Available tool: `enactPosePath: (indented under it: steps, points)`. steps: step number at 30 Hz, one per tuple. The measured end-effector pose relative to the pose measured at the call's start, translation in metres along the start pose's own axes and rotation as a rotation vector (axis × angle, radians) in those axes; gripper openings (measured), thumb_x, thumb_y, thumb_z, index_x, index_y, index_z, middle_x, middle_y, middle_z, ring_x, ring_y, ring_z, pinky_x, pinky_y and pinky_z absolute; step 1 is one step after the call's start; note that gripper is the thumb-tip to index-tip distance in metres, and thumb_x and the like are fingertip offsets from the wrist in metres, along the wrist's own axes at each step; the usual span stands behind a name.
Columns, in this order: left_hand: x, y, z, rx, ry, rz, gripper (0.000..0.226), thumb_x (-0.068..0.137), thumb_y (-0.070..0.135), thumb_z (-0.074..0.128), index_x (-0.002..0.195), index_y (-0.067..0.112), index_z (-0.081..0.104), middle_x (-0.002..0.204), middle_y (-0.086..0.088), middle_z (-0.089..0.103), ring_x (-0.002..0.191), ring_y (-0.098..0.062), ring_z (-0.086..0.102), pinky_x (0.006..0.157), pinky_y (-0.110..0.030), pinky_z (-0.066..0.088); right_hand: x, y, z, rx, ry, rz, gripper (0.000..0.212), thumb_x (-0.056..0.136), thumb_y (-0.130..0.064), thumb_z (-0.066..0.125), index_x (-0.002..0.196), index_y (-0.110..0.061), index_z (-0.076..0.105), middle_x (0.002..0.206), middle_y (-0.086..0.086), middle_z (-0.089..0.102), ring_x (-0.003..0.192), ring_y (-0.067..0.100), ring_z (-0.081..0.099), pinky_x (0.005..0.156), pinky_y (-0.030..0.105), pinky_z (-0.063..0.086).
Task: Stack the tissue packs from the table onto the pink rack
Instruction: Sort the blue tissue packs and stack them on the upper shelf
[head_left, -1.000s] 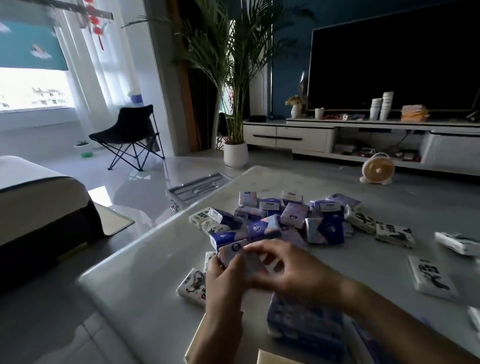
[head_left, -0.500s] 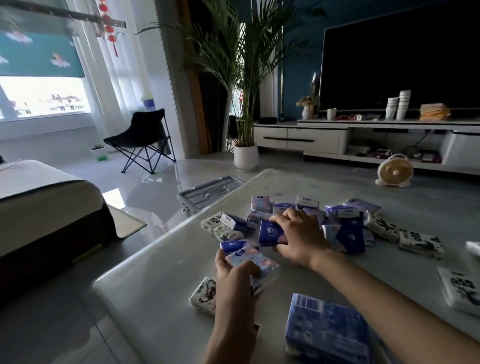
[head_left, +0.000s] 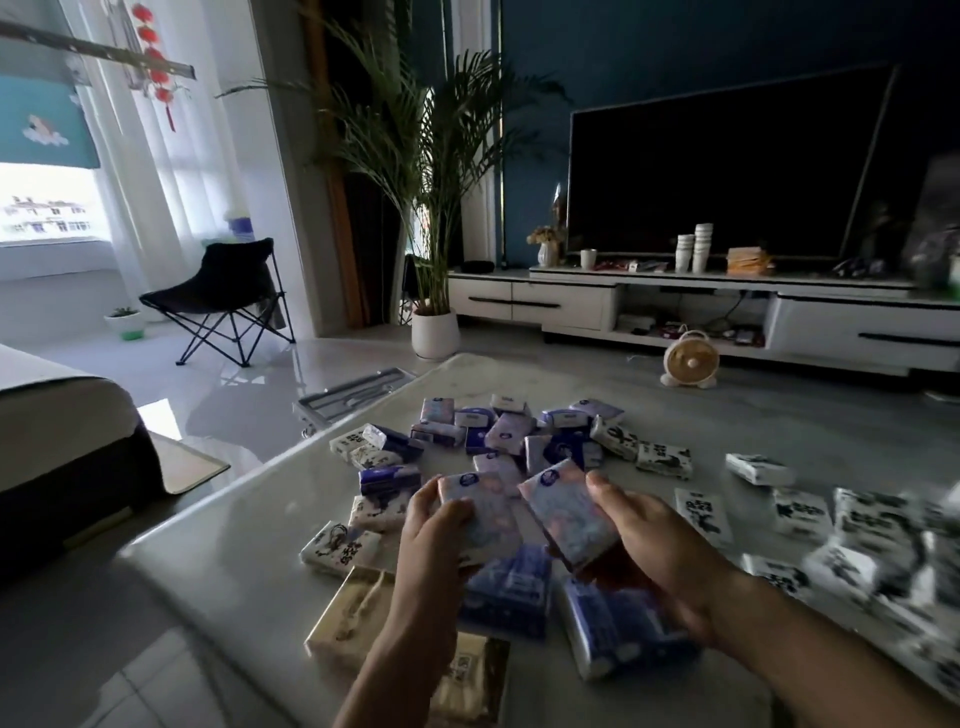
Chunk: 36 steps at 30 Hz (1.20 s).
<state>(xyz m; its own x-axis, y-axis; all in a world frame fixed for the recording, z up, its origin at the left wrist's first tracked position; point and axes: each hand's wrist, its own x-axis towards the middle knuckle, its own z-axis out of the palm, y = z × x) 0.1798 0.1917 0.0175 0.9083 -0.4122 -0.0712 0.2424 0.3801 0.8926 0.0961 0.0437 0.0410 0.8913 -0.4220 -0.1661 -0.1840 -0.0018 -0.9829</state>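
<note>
Mid-pickup, the left hand (head_left: 434, 530) grasped a pale tissue pack (head_left: 485, 512), the right hand (head_left: 657, 543) a second pack (head_left: 566, 512). Next, both probably needed carrying to the unseen pink rack.

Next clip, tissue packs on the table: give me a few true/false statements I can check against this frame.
1. The left hand holds a pale pack and the right hand holds a second pale pack. True.
2. A pink rack is in view beside the packs. False: no rack shows in this frame.
3. The television is showing a picture. False: its screen is dark.
4. Black-and-white packs lie on the table to the right of the right hand. True.
</note>
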Motion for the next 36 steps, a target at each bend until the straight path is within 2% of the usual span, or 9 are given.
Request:
enactPosePath:
  steps: [3, 7, 9, 13, 17, 20, 23, 31, 36]
  points:
    - [-0.040, -0.011, 0.024, 0.014, -0.143, -0.077, 0.056, 0.062, 0.001, 0.062, 0.116, 0.003, 0.050, 0.081, -0.013, 0.067, 0.063, -0.020, 0.066, 0.045, -0.026, 0.048, -0.039, 0.005, -0.029, -0.001, 0.059, -0.008, 0.029, 0.089, -0.036, 0.051, 0.091, -0.010, 0.065, 0.089, 0.015, 0.071, 0.082, 0.030, 0.068, 0.078, 0.042, 0.055]
    - [-0.095, -0.019, 0.072, 0.037, -0.334, -0.138, 0.063, 0.049, -0.016, 0.063, 0.103, 0.014, 0.051, 0.077, -0.009, 0.070, 0.066, -0.021, 0.069, 0.051, -0.029, 0.054, -0.103, -0.002, -0.070, 0.040, 0.077, 0.004, 0.019, 0.088, -0.012, 0.057, 0.107, -0.016, 0.058, 0.088, 0.016, 0.068, 0.064, 0.030, 0.064, 0.054, 0.034, 0.052]
    - [-0.117, -0.023, 0.100, 0.048, -0.427, -0.142, 0.081, 0.050, -0.030, 0.067, 0.113, 0.018, 0.049, 0.080, -0.011, 0.068, 0.058, -0.016, 0.068, 0.043, -0.021, 0.050, -0.139, -0.007, -0.099, 0.027, 0.122, -0.026, 0.026, 0.086, -0.004, 0.055, 0.105, -0.021, 0.059, 0.085, 0.016, 0.070, 0.063, 0.032, 0.064, 0.056, 0.035, 0.052]
    - [-0.155, -0.028, 0.169, 0.161, -0.666, -0.042, 0.090, 0.021, 0.005, 0.093, 0.101, 0.022, 0.056, 0.086, -0.007, 0.072, 0.075, -0.021, 0.070, 0.053, -0.025, 0.054, -0.209, -0.016, -0.174, 0.027, 0.328, -0.131, 0.030, 0.082, -0.008, 0.062, 0.110, -0.018, 0.062, 0.101, 0.012, 0.070, 0.089, 0.031, 0.068, 0.080, 0.042, 0.053]
    - [-0.184, -0.037, 0.245, 0.305, -0.684, 0.141, 0.068, 0.045, 0.006, 0.089, 0.104, 0.019, 0.056, 0.089, -0.003, 0.066, 0.070, -0.006, 0.068, 0.054, -0.016, 0.052, -0.280, -0.027, -0.243, 0.071, 0.619, -0.246, 0.022, 0.082, -0.016, 0.065, 0.100, -0.027, 0.059, 0.091, 0.008, 0.071, 0.076, 0.025, 0.071, 0.069, 0.038, 0.057]
    - [-0.194, -0.053, 0.293, 0.359, -0.739, 0.244, 0.091, 0.040, 0.038, 0.080, 0.123, 0.015, 0.050, 0.104, -0.004, 0.064, 0.085, -0.013, 0.067, 0.062, -0.018, 0.054, -0.313, -0.026, -0.287, -0.055, 0.912, -0.312, 0.018, 0.084, -0.022, 0.065, 0.099, -0.028, 0.057, 0.090, 0.006, 0.067, 0.072, 0.022, 0.066, 0.057, 0.032, 0.054]
    - [-0.205, -0.072, 0.332, 0.379, -0.781, 0.261, 0.097, 0.035, 0.049, 0.078, 0.122, 0.018, 0.046, 0.114, -0.004, 0.058, 0.097, -0.018, 0.063, 0.075, -0.030, 0.057, -0.321, -0.013, -0.325, -0.327, 1.156, -0.285, 0.025, 0.086, -0.028, 0.062, 0.109, -0.024, 0.054, 0.099, 0.002, 0.059, 0.082, 0.015, 0.056, 0.066, 0.029, 0.045]
    - [-0.216, -0.123, 0.391, 0.674, -0.805, 0.366, 0.072, 0.062, 0.042, 0.078, 0.119, 0.040, 0.033, 0.115, 0.010, 0.041, 0.110, -0.014, 0.045, 0.087, -0.035, 0.052, -0.329, 0.012, -0.352, -0.767, 1.234, -0.270, 0.019, 0.088, -0.033, 0.057, 0.101, -0.019, 0.054, 0.069, -0.014, 0.054, 0.060, 0.000, 0.054, 0.049, 0.017, 0.042]
    - [-0.224, -0.137, 0.401, 0.892, -0.817, 0.512, 0.083, 0.076, 0.046, 0.066, 0.142, 0.026, 0.021, 0.138, 0.009, 0.032, 0.125, -0.010, 0.029, 0.106, -0.033, 0.033, -0.331, 0.022, -0.368, -1.044, 1.251, -0.346, 0.018, 0.081, -0.037, 0.061, 0.074, -0.021, 0.057, 0.058, -0.013, 0.056, 0.046, -0.002, 0.053, 0.059, 0.013, 0.048]
